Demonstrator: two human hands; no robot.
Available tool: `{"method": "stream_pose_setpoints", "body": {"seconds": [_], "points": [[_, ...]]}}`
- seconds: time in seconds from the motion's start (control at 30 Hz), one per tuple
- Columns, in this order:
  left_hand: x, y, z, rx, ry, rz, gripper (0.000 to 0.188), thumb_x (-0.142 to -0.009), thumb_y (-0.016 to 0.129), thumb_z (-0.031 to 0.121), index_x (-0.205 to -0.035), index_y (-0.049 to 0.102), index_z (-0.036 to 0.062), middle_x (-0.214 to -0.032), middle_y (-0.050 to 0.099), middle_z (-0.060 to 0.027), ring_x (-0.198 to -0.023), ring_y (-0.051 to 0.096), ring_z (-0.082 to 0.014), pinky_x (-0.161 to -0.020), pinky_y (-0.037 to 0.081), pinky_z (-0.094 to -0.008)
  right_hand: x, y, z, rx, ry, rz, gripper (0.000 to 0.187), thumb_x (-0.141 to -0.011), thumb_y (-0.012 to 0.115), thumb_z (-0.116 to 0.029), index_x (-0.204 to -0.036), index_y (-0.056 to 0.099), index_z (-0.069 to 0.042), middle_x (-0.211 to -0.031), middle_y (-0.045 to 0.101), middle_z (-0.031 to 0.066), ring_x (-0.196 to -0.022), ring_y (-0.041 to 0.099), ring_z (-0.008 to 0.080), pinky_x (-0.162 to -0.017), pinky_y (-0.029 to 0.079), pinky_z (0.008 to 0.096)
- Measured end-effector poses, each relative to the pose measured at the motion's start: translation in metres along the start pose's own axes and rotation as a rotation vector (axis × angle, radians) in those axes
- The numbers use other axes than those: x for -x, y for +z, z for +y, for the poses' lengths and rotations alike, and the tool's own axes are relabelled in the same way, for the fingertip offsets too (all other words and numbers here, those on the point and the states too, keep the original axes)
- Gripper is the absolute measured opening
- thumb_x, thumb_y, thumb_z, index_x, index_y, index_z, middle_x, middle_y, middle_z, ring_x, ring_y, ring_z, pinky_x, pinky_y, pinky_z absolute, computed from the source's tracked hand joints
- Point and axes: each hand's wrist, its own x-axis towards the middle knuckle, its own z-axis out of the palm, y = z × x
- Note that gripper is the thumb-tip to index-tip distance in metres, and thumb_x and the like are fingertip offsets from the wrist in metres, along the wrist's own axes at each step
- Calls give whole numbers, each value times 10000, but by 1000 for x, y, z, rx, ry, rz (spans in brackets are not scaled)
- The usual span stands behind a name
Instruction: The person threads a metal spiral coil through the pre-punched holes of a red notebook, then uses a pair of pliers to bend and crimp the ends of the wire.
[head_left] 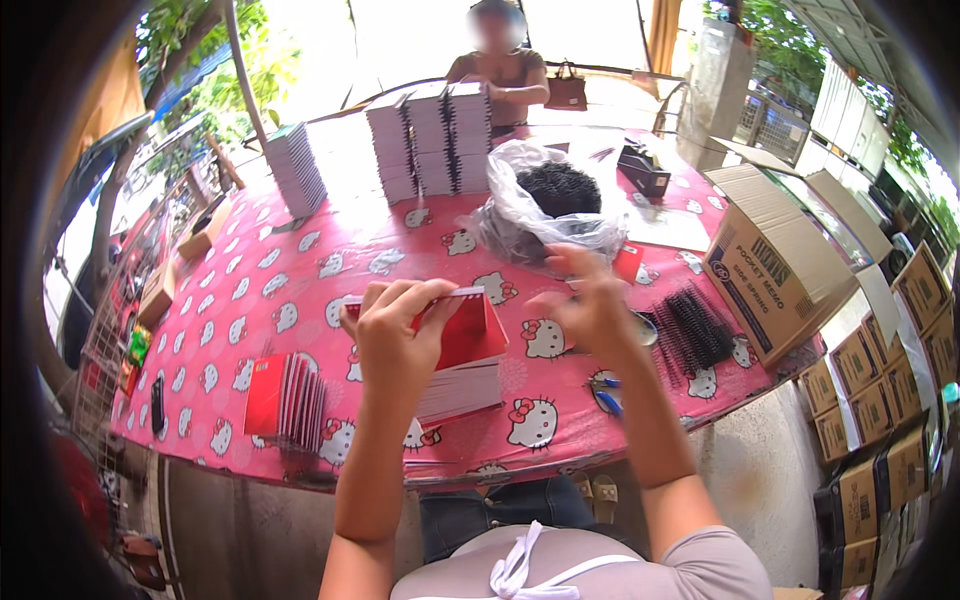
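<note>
My left hand (395, 335) pinches a red-covered memo pad (470, 330) by its upper edge, where a row of punched holes shows. The pad is tilted above a stack of white-paged pads (460, 393). My right hand (590, 310) is raised to the right of it, smeared by motion, so whether it holds anything cannot be made out. Just beyond that hand sits a clear plastic bag (490, 225) full of black binding coils (560, 190). More black spiral coils (695, 330) lie in a heap to its right. Blue-handled pliers (607, 398) rest below the hand.
Red-covered pads (285, 400) stand in a row at the near left of the pink tablecloth (250, 330). Tall stacks of bound pads (428, 140) rise at the back, before a seated person (510, 75). An open cardboard box (770, 270) stands at the right edge.
</note>
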Motion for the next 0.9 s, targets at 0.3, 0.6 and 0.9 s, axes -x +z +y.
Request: {"method": "stream_pose_setpoints", "body": {"seconds": [0.3, 0.6, 0.9], "points": [[-9, 0, -3, 99, -56, -36, 188, -712, 777, 87, -895, 737, 83, -815, 697, -34, -765, 594, -147, -718, 477, -289, 87, -111, 207, 908, 957, -280, 417, -719, 785, -344, -982, 683, -36, -1054, 657, 203, -1035, 623, 346, -873, 508, 442], [-9, 5, -3, 92, 11, 16, 171, -712, 784, 119, -875, 738, 91, -814, 704, -38, -803, 617, -161, -765, 484, -309, 80, -130, 230, 880, 709, -98, 224, -699, 789, -216, -825, 722, -45, -815, 658, 215, -825, 670, 338, -708, 508, 443], [-6, 3, -2, 88, -21, -57, 235, -715, 791, 185, -932, 734, 118, -862, 694, -4, -869, 581, -147, -813, 437, -325, 35, -91, 145, 554, 136, 65, 331, -762, 527, 125, -1036, 659, -7, -884, 653, 174, -838, 633, 304, -755, 499, 376]]}}
